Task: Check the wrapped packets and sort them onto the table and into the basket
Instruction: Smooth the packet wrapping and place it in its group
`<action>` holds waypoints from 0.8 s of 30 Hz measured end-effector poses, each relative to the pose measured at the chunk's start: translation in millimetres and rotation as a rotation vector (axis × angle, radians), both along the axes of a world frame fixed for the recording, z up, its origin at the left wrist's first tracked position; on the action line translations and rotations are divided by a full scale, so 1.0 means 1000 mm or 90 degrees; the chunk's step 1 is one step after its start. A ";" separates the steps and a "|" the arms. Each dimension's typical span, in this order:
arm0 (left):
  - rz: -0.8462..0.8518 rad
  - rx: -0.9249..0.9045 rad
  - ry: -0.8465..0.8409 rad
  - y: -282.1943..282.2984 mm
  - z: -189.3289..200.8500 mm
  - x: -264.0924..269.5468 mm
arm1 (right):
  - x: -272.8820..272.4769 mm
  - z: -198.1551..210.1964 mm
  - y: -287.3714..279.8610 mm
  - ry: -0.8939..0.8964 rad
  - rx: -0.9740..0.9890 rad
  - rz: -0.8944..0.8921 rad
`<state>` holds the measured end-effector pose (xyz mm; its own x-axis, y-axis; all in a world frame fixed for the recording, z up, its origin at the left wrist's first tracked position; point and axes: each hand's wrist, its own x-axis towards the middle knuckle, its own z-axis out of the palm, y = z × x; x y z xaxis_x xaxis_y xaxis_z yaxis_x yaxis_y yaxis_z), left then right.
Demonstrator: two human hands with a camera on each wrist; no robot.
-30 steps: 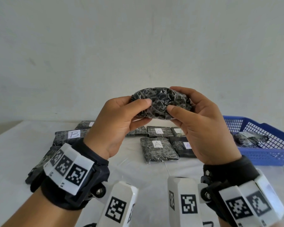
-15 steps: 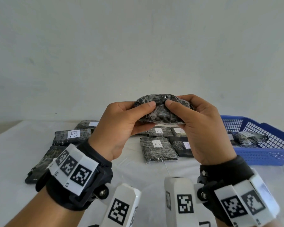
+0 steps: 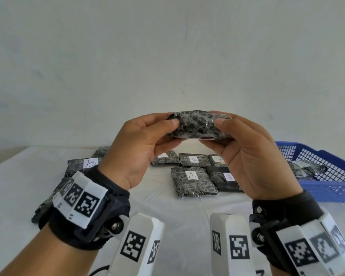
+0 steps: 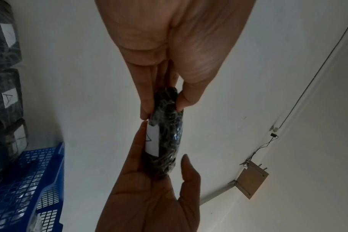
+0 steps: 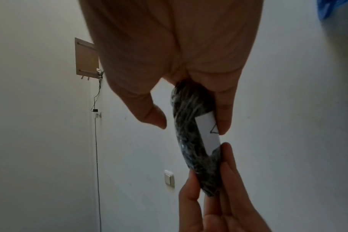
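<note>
Right now my left hand [image 3: 139, 144] and right hand [image 3: 247, 154] each pinch an end of the packet [image 3: 197, 124], held crosswise with its label, seemingly an A, underneath.

both hands [image 4: 169, 51] pinch a labelled packet [image 4: 167, 133]

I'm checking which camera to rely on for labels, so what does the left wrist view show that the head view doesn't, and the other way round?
Only the left wrist view shows the white label on the held packet, its underside.

Only the head view shows the B packet and the A packets laid out on the table.

Both show the left hand and right hand holding the packet, and the blue basket.
</note>
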<state>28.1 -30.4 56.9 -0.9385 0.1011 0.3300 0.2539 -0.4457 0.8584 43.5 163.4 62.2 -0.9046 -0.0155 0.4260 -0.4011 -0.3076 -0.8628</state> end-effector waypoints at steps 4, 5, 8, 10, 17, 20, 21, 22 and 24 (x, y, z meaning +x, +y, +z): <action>0.010 -0.031 0.016 0.000 0.001 0.001 | -0.001 -0.002 -0.003 0.007 0.024 -0.024; 0.019 -0.031 0.014 0.001 0.000 0.002 | -0.002 -0.002 -0.004 0.009 0.031 -0.032; 0.028 -0.029 0.005 0.004 -0.001 0.002 | -0.002 -0.002 -0.004 0.023 0.040 -0.033; 0.020 -0.027 -0.010 0.005 0.000 0.003 | -0.001 -0.002 -0.001 0.023 0.038 -0.042; 0.137 -0.189 -0.019 0.006 -0.005 0.001 | 0.003 -0.002 -0.009 0.065 0.151 -0.187; 0.110 -0.284 0.015 0.006 -0.004 0.003 | 0.001 -0.006 -0.016 0.073 0.291 -0.227; 0.075 -0.297 0.018 0.006 -0.002 0.005 | 0.001 -0.007 -0.018 0.049 0.284 -0.180; 0.047 -0.297 0.016 0.006 -0.001 0.006 | 0.000 -0.008 -0.018 0.015 0.247 -0.122; 0.033 -0.278 0.014 0.005 -0.003 0.003 | 0.000 -0.007 -0.019 -0.017 0.187 -0.037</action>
<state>31.4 -25.4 54.3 -0.9393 0.1890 0.2863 0.2863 -0.0279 0.9577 43.6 144.7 55.3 -0.9187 -0.0818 0.3864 -0.3861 -0.0207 -0.9222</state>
